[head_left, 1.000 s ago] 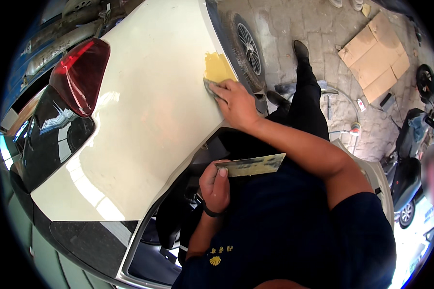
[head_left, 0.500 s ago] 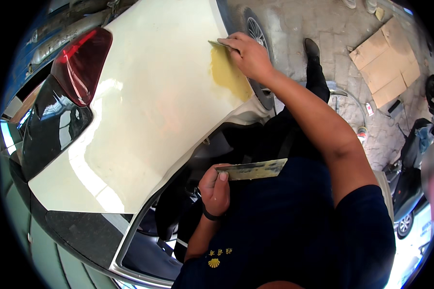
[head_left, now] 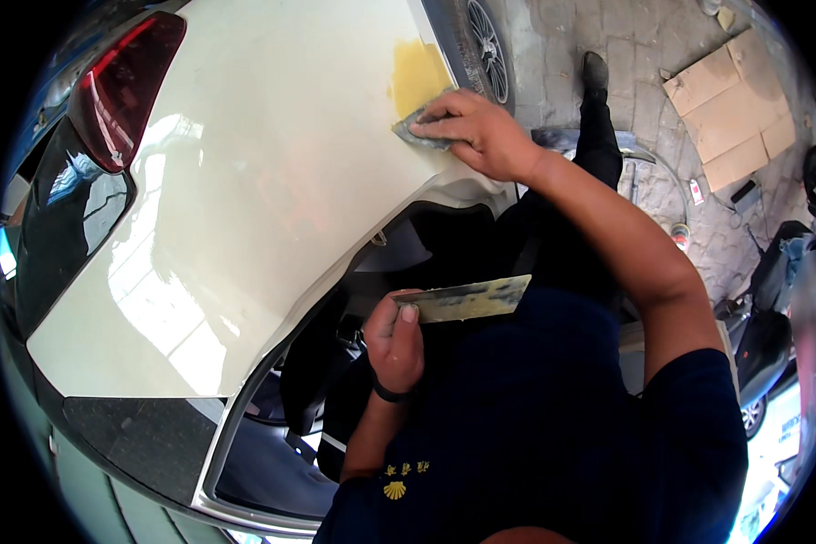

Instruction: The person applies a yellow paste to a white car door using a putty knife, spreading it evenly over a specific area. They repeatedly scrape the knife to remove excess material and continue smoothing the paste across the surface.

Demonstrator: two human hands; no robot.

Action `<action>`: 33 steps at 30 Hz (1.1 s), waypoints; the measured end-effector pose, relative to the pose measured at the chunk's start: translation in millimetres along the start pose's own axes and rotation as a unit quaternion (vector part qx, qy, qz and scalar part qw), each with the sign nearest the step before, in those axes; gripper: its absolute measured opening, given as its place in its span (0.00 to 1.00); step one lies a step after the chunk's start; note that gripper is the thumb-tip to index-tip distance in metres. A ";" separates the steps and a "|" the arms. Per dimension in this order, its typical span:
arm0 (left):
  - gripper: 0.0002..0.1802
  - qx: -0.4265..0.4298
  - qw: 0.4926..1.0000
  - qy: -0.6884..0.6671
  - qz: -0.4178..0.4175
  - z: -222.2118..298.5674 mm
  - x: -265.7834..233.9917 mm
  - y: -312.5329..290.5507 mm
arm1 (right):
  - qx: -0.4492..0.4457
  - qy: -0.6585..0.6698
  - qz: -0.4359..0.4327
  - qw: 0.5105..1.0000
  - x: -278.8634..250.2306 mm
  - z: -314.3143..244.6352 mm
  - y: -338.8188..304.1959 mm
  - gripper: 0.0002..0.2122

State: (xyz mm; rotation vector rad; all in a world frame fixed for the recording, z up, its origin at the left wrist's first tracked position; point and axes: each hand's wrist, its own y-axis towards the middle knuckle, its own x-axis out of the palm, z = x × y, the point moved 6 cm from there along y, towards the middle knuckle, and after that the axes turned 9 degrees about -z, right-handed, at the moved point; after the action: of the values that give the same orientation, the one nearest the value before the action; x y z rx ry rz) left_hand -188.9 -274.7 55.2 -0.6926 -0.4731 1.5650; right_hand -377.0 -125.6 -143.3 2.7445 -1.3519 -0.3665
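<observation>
My right hand [head_left: 480, 136] is closed on a flat grey putty spreader [head_left: 417, 130], its blade lying against the white car panel [head_left: 254, 190]. Just beyond the blade is a patch of yellow filler [head_left: 417, 77] near the wheel-side edge of the panel. My left hand [head_left: 396, 340] grips a long flat putty blade [head_left: 471, 300] in front of my body, pinched at one end under the thumb. Yellowish filler and dark smears coat the face of that blade. The spreader's edge under my right fingers is partly hidden.
A red tail light [head_left: 131, 91] is set in the car's far left. The dark open door gap [head_left: 408, 245] lies between the panel and me. On the paved floor are a flattened cardboard sheet [head_left: 734, 109] and a small can [head_left: 680, 236]. A wheel [head_left: 487, 50] stands beyond the panel.
My right hand has drawn the spreader toward me, from the far end of the yellow patch to its near end. The patch now looks smoother and shorter. My left hand has shifted slightly.
</observation>
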 end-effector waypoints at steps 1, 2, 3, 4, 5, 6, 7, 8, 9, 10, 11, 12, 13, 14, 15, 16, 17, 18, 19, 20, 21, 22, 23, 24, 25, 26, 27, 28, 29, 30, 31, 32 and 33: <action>0.15 0.000 1.000 -0.006 0.002 -1.6 -0.4 -1.5 | 0.001 0.005 0.002 1.000 7.0 -2.3 -7.7 0.29; 0.15 0.010 1.000 -0.002 0.008 -2.3 -0.9 -1.9 | -0.005 0.012 0.023 1.000 12.3 -4.6 -16.4 0.29; 0.15 0.020 1.000 0.002 0.015 -2.7 -1.9 -2.6 | 0.004 0.013 0.030 0.999 20.4 -5.5 -24.8 0.29; 0.15 0.030 0.999 0.006 0.021 -3.0 -2.5 -3.0 | 0.013 0.014 0.039 0.999 28.2 -6.8 -33.8 0.28; 0.15 0.037 0.999 0.006 0.022 -3.8 -3.5 -2.0 | 0.022 0.015 0.049 0.998 36.8 -7.4 -42.1 0.28; 0.15 0.042 0.999 0.006 0.023 -4.3 -4.9 -1.6 | 0.028 0.023 0.068 0.997 45.9 -10.2 -49.7 0.29; 0.15 0.048 0.999 0.006 0.023 -4.5 -5.6 -0.8 | 0.034 0.028 0.077 0.996 54.3 -12.4 -57.8 0.29; 0.15 0.051 0.998 -0.012 0.023 -5.0 -5.0 0.4 | 0.040 0.032 0.085 0.995 58.9 -16.5 -64.4 0.29; 0.15 0.053 0.998 -0.031 0.022 -5.2 -3.8 2.3 | 0.046 0.036 0.094 0.994 62.1 -19.4 -70.7 0.29; 0.15 0.055 0.997 -0.049 0.020 -5.3 -2.4 5.0 | 0.044 0.034 0.099 0.994 63.1 -21.6 -77.1 0.27; 0.15 0.057 0.998 -0.035 0.021 -6.4 -1.7 8.2 | 0.068 0.094 0.107 0.987 55.9 -19.6 -83.3 0.25; 0.15 0.057 0.998 -0.021 0.023 -7.6 -2.8 9.4 | 0.094 0.155 0.115 0.977 44.4 -23.6 -90.1 0.24; 0.15 0.056 0.998 -0.007 0.024 -9.3 -4.2 12.4 | 0.119 0.215 0.122 0.962 32.9 -27.1 -96.2 0.22; 0.14 0.061 0.997 0.041 0.012 -11.2 -6.5 18.2 | 0.142 0.238 0.150 0.949 11.3 -36.0 -96.9 0.16; 0.13 0.059 0.996 0.058 0.017 -10.0 -2.8 23.2 | 0.166 0.461 0.173 0.855 5.2 -44.9 -101.3 0.13; 0.12 0.058 0.995 0.074 0.021 -9.0 3.3 29.9 | 0.155 0.575 0.173 0.785 -4.4 -61.7 -104.4 0.14; 0.13 0.054 0.994 0.089 0.025 -7.8 7.2 33.9 | 0.145 0.679 0.168 0.699 -11.6 -78.9 -108.1 0.14; 0.13 0.086 0.992 0.088 -0.008 -2.1 14.5 40.5 | 0.121 0.686 0.109 0.710 -20.7 -96.4 -108.5 0.15; 0.13 0.103 0.989 0.108 -0.009 1.8 17.1 39.8 | 0.127 0.618 0.064 0.773 -27.4 -107.6 -109.4 0.15; 0.13 0.121 0.984 0.130 -0.006 8.8 19.6 40.2 | 0.127 0.546 0.017 0.828 -34.0 -116.2 -106.6 0.15; 0.13 0.139 0.979 0.151 -0.003 15.8 21.9 39.0 | 0.126 0.468 -0.031 0.874 -37.4 -123.2 -104.6 0.16; 0.13 0.148 0.978 0.147 0.006 22.3 22.8 37.0 | 0.131 0.420 -0.051 0.897 -39.7 -128.0 -104.6 0.16; 0.13 0.154 0.977 0.143 0.013 26.3 22.8 35.1 | 0.116 0.377 -0.066 0.917 -41.6 -129.9 -105.9 0.15; 0.13 0.161 0.977 0.140 0.021 29.0 22.0 33.3 | 0.101 0.333 -0.082 0.934 -43.5 -130.4 -108.3 0.15; 0.13 0.152 0.977 0.148 0.032 28.4 19.4 30.5 | 0.084 0.289 -0.096 0.949 -46.3 -131.4 -110.5 0.15; 0.13 0.142 0.977 0.155 0.042 26.8 17.1 28.3 | 0.091 0.272 -0.110 0.952 -51.9 -130.9 -113.2 0.13; 0.13 0.131 0.976 0.164 0.051 25.1 15.6 26.4 | 0.101 0.232 -0.103 0.962 -58.4 -124.1 -116.9 0.13; 0.13 0.141 0.976 0.154 0.068 25.8 14.0 25.3 | 0.109 0.192 -0.096 0.971 -63.7 -114.9 -119.2 0.13; 0.13 0.150 0.975 0.143 0.082 24.1 14.3 24.6 | 0.120 0.153 -0.087 0.977 -64.4 -106.8 -121.9 0.13; 0.14 0.158 0.974 0.133 0.093 22.9 13.7 25.7 | 0.139 0.145 0.038 0.979 -64.6 -102.2 -128.1 0.11; 0.14 0.161 0.971 0.143 0.103 20.4 11.6 26.1 | 0.173 0.273 0.101 0.941 -52.7 -94.4 -134.1 0.11; 0.14 0.163 0.968 0.154 0.114 16.4 9.4 26.2 | 0.203 0.395 0.162 0.881 -38.4 -86.1 -139.9 0.10; 0.14 0.166 0.964 0.165 0.123 14.0 7.9 25.2 | 0.228 0.508 0.222 0.801 -23.0 -79.5 -143.8 0.10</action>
State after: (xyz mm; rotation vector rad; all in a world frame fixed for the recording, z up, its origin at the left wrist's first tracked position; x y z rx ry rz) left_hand -217.0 -268.5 47.5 -0.7518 0.1280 1.6652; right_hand -260.2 -23.2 -84.7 2.0536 -1.6850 1.3948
